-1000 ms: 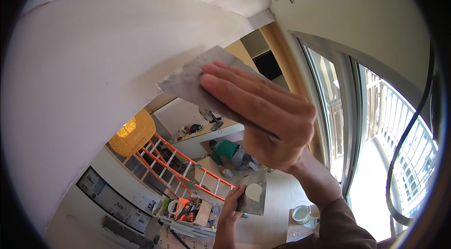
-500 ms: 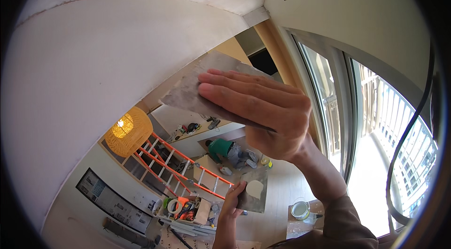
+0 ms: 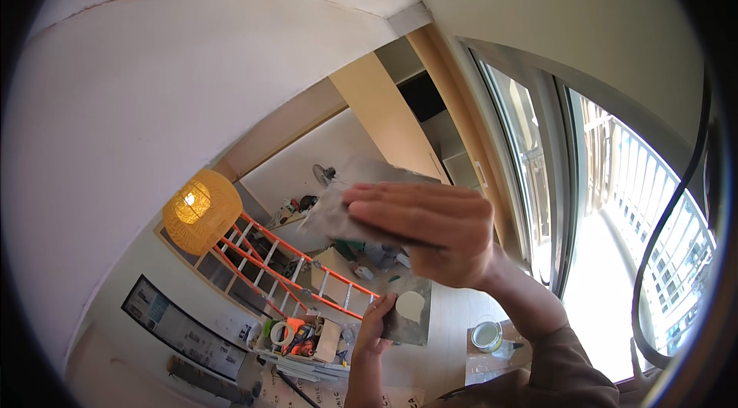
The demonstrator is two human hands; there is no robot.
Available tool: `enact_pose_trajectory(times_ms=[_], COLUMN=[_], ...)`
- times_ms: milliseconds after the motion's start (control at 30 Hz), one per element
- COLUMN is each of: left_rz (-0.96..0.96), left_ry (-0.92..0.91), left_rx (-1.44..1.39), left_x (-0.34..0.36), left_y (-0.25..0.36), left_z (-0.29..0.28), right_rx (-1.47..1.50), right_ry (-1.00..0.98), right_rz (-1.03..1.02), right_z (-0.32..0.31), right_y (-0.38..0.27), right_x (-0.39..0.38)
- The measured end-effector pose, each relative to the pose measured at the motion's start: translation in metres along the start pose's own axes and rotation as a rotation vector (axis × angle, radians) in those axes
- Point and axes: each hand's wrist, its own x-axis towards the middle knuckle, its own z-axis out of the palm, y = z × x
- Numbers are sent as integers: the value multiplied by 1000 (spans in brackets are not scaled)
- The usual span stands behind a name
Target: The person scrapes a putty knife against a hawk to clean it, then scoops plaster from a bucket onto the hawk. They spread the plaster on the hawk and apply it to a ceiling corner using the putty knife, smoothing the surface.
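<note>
My right hand [image 3: 438,227] is closed on a broad, thin metal putty knife [image 3: 330,212], its fingers laid along the blade. The blade is smeared with grey-white residue and slightly blurred, hanging below the edge of the white overhead surface [image 3: 192,62] and apart from it. Lower down, my left hand [image 3: 373,325] grips a second flat metal blade [image 3: 417,333] by its left side. A round dab of white putty [image 3: 410,306] lies on that blade.
An orange ladder [image 3: 300,262] and a lit woven lamp [image 3: 201,212] stand out at left. Below are a heap of tools [image 3: 304,339] and an open bucket [image 3: 486,336]. Glass sliding doors [image 3: 538,177] line the right; a black cable [image 3: 669,216] hangs there. A co-worker is mostly hidden behind my blade.
My right hand has come down and slightly left with its putty knife, away from the overhead edge. It now covers most of the co-worker. My left hand has barely moved.
</note>
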Motion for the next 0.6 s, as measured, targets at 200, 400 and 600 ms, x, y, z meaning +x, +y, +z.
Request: enact_pose_trajectory(times_ms=[200, 400, 600], left_rz=[-19, -20, -42], left_ry=[0, -28, 18], left_rx=[-13, -1, 93], left_x=[0, -2, 13], left_y=[-5, 1, 6], left_z=[-15, -3, -2], right_rx=[-53, 354, 251], right_ry=[140, 549, 568], right_rz=[801, 1285, 1447], right_z=[-38, -82, -94], right_y=[15, 38, 7], right_x=[-63, -162, -219])
